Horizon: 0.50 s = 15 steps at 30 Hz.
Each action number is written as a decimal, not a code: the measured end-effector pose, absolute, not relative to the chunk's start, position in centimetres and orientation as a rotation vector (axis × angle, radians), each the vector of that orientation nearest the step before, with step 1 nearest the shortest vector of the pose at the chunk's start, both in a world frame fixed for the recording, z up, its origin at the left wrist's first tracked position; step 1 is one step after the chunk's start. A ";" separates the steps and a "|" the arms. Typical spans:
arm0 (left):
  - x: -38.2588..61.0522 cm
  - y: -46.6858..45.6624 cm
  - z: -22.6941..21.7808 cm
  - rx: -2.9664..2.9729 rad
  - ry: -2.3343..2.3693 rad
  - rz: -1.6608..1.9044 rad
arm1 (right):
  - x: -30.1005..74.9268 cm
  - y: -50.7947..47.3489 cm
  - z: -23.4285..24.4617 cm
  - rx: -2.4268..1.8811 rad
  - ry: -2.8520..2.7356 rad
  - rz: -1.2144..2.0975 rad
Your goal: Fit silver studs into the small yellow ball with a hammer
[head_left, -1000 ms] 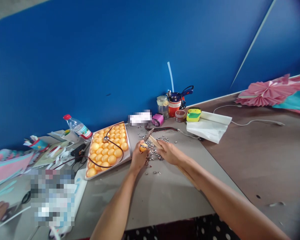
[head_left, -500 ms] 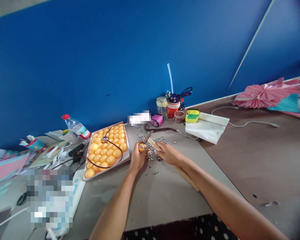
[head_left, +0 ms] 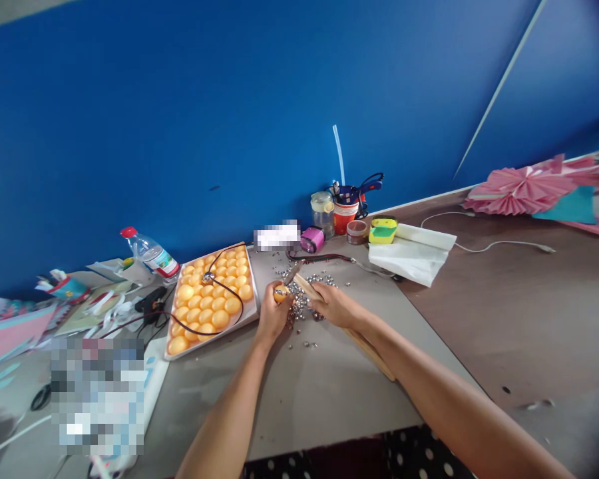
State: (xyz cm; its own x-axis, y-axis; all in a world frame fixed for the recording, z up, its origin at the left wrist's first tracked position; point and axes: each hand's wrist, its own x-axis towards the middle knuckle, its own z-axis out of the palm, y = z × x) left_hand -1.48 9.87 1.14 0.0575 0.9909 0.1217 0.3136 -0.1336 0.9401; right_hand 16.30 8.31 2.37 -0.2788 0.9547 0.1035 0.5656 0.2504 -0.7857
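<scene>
My left hand (head_left: 271, 313) is closed round an orange ball (head_left: 280, 293), held just above the grey table (head_left: 304, 392). My right hand (head_left: 333, 305) grips a tool with a wooden handle (head_left: 369, 351); its metal tip (head_left: 293, 272) points at the ball. Under both hands lies a heap of small silver metal pieces (head_left: 304, 301). To the left sits a white tray (head_left: 252, 313) filled with several orange balls, and a dark cable runs across it.
Along the blue wall stand a plastic bottle (head_left: 148, 253), a jar (head_left: 323, 211), a red cup of tools (head_left: 346, 211), a pink device (head_left: 312, 239) and a yellow-green box (head_left: 382, 229). White folded paper (head_left: 412, 254) lies to the right. Pink paper fans (head_left: 529, 189) lie at far right. Papers clutter the left.
Both hands stay together over the metal pieces with the ball and tool. The view has drifted slightly, and a hand at the lower left edge has gone out of sight.
</scene>
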 end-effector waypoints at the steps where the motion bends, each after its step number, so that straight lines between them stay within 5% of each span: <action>1: -1.5 9.9 1.2 1.568 1.339 1.112 | 16.3 8.3 2.3 -1.370 -1.944 0.858; 15: -1.8 10.2 0.6 1.631 1.359 1.091 | 16.1 8.4 1.9 -1.398 -1.951 0.834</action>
